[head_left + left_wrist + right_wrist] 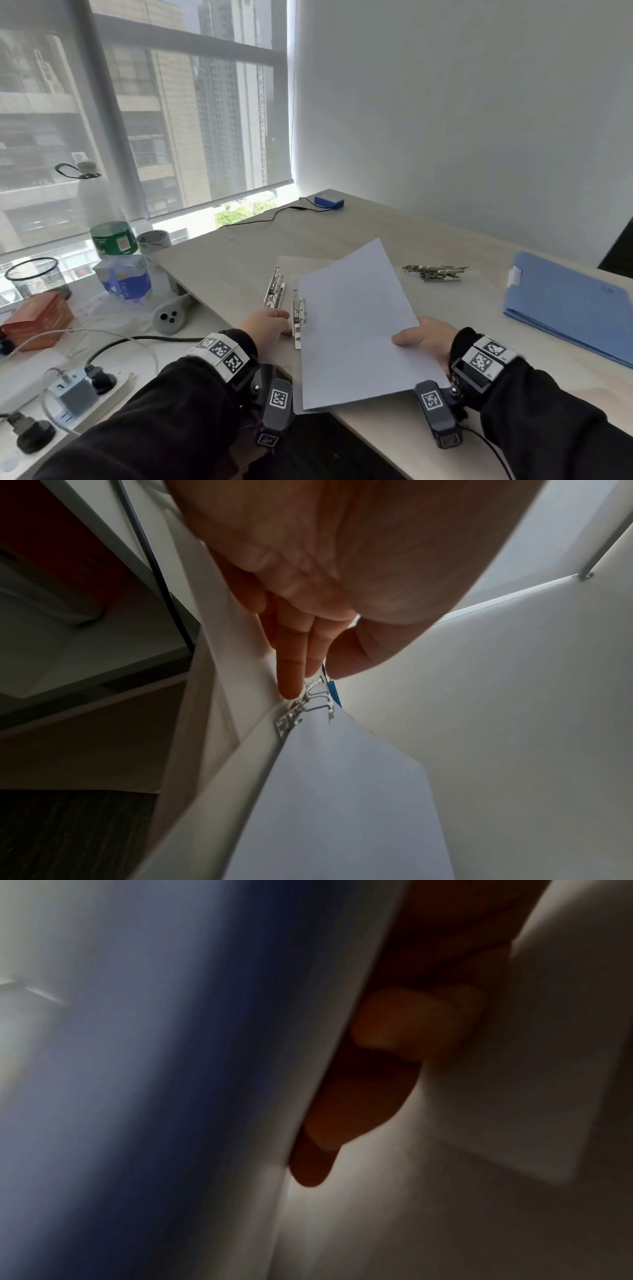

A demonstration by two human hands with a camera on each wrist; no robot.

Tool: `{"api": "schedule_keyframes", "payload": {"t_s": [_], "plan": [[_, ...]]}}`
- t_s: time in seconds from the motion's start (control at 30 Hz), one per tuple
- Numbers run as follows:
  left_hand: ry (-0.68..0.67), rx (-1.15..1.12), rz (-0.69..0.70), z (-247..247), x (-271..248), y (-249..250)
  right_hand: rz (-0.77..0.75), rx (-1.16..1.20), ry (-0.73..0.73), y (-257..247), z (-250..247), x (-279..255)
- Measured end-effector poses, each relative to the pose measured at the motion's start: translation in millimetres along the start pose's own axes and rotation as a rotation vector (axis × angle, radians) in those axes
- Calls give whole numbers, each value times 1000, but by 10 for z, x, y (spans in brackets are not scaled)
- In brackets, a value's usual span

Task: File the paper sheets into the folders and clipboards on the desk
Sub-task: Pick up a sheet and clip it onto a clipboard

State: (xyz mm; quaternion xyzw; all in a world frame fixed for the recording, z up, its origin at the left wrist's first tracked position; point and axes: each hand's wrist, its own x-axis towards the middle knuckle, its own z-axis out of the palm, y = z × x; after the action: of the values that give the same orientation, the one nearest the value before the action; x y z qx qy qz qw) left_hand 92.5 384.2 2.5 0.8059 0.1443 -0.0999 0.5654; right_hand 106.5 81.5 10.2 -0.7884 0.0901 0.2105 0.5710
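Observation:
A white paper sheet (356,318) lies slanted over a pale clipboard (308,265) on the desk. My right hand (421,337) pinches the sheet's right edge, thumb on top and fingers (359,1110) underneath. The clipboard's metal clip (298,313) stands at the sheet's left edge. My left hand (270,323) rests beside that clip with straight fingers. In the left wrist view a fingertip (291,688) touches the board right by the clip (304,710), and the sheet (335,791) runs up to it. A second clip (274,291) sits just left of the first.
A blue folder (561,308) lies at the right. Loose metal clips (433,273) are piled behind the sheet. A blue box (329,200) with a cable sits at the far corner. A bottle (102,205), mesh cup (36,277) and power strip (85,387) crowd the lower table on the left.

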Motion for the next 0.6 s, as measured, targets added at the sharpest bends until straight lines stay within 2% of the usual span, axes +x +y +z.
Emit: {"api": "schedule_keyframes", "payload": {"t_s": [0.2,0.4,0.6], "plan": [[-4,-40,2,-9,-27,1,-75,-69,23,43,-60,141],[1,-4,10,8,-17,-2,29,-110,89,59,-183,6],[22,2,8,10,9,-6,-29,-217,123,116,-227,41]]}}
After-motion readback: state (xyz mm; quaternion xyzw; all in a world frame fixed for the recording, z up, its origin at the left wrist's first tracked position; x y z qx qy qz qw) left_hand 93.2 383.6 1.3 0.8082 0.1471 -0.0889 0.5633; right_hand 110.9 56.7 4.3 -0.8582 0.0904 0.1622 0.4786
